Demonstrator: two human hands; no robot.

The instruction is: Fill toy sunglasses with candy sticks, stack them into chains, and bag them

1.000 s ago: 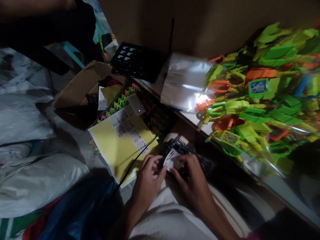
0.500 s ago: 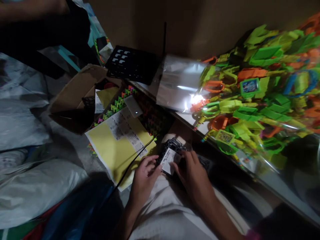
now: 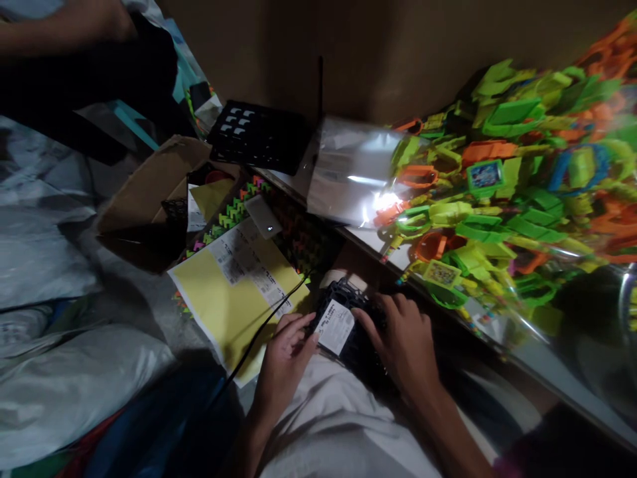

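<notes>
A black openwork plastic piece (image 3: pixel 367 357) rests on my lap, with a white printed label (image 3: pixel 336 326) on its upper left part. At the piece's left edge, my left hand (image 3: pixel 287 352) is closed, thumb and fingers gripping beside the label. My right hand (image 3: pixel 405 338) holds the right side, its fingers bent over the dark plastic and the thumb reaching toward the label's right edge. The right fingertips are partly lost in shadow. Just left of my hands lies a yellow sheet (image 3: pixel 213 292) bearing several white printed labels.
A white power bank (image 3: pixel 263 216) lies above the sheet; a black cable (image 3: pixel 251 345) crosses it. Toy watches (image 3: pixel 488 226) in bright colours pile up at right beside clear plastic bags (image 3: pixel 348 172). A cardboard box (image 3: pixel 144 192), black tray (image 3: pixel 259 136) and another person's arm (image 3: pixel 64 30) are at left.
My right hand has moved right, off the label onto the plastic piece's right side, uncovering more of the label. My left hand stays at the left edge. The view has shifted slightly.
</notes>
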